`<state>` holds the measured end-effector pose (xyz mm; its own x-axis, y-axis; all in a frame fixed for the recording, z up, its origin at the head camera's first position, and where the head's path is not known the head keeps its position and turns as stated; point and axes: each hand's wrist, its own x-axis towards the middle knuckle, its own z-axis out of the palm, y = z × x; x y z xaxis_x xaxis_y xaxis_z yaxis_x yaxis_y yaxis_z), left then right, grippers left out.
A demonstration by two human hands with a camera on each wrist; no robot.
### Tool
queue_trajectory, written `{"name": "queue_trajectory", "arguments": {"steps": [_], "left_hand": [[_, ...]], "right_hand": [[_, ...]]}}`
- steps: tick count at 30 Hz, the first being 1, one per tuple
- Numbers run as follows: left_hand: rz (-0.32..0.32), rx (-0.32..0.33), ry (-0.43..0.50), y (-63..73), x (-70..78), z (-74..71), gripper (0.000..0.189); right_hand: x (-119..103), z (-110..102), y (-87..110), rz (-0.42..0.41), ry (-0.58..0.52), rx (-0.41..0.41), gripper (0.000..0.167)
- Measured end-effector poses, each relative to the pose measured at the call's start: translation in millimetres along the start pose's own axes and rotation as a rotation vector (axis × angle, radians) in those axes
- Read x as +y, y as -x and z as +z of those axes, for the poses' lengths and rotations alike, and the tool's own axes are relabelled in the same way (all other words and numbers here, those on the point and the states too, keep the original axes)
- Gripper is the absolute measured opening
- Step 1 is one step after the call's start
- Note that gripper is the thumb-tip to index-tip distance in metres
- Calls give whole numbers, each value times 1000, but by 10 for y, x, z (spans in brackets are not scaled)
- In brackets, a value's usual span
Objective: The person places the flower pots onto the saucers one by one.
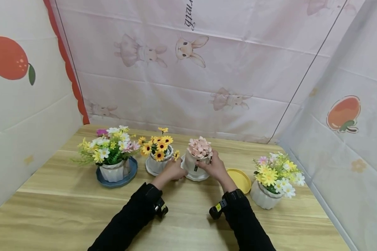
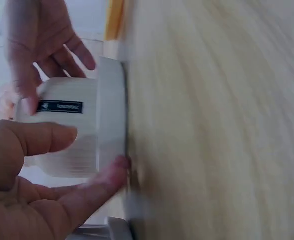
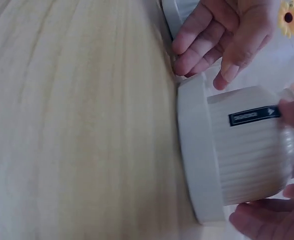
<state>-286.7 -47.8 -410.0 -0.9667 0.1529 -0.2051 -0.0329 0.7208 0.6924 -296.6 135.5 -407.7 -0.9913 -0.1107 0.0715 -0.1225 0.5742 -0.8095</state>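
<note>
A ribbed white flowerpot [image 1: 191,161] with pale pink flowers [image 1: 200,147] sits on a white saucer [image 1: 197,177] in the middle of the table. My right hand [image 1: 216,168] grips this pot, thumb on the front by the dark label [image 3: 254,116] and fingers round the far side. On the other side, my left hand [image 1: 174,169] is close beside the saucer. Its fingertips [image 2: 120,162] are right at the saucer's rim in the left wrist view, while the thumb overlaps the pot. The fingers are loosely spread.
Left of my left hand stands a white pot of orange sunflowers [image 1: 159,148] on a white saucer. Farther left, a mixed-flower pot [image 1: 112,172] sits on a blue saucer [image 1: 132,170]. At right lie a yellow saucer [image 1: 239,179] and another flowerpot [image 1: 264,197]. Printed cloth walls enclose the table.
</note>
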Motion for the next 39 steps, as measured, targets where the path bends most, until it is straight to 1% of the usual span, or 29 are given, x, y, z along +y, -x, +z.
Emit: {"name": "queue_trajectory", "arguments": {"steps": [5,8,11,13,16,19,21,24,26,29,31,33,36,39], "left_hand": [[80,-34,-39,69,21,-39,59],[122,-36,-53,95,16,-53,53],[156,-30,-60,118,9,-69,47],[179,-36,-72,137,3,-82,44],[211,-45,-114,167,-4,-100,44],[239,-37,-173,206,-16,-111,45],[244,-34,-191,240,-21,-117,45],[267,-36,-216,290,-37,-127,45],[288,-50,-253,333,-45,-139,46],[340,-78,-354,404,-54,-161,49],[368,-100,-428,450,-60,-174,51],[390,-119,-479,490,-67,-185,53],[396,-142,-515,544,-80,-203,54],[399,-149,-518,590,-95,-225,54]], "right_hand": [[-61,-44,60,1,35,-62,90],[-85,-66,112,5,59,-91,93],[-108,-92,167,-1,88,-123,92],[-121,-111,202,1,121,-145,91],[-143,-137,249,-3,199,-175,89],[-160,-161,289,-4,265,-190,89],[-163,-175,313,-10,289,-192,89],[-149,-191,345,-34,316,-190,88],[-138,-193,366,-45,336,-193,85],[-133,-198,407,-48,407,-211,79],[-134,-205,441,-47,463,-234,73],[-131,-218,484,-52,511,-265,68],[-130,-234,554,-77,543,-307,60],[-126,-249,622,-105,570,-319,56]]}}
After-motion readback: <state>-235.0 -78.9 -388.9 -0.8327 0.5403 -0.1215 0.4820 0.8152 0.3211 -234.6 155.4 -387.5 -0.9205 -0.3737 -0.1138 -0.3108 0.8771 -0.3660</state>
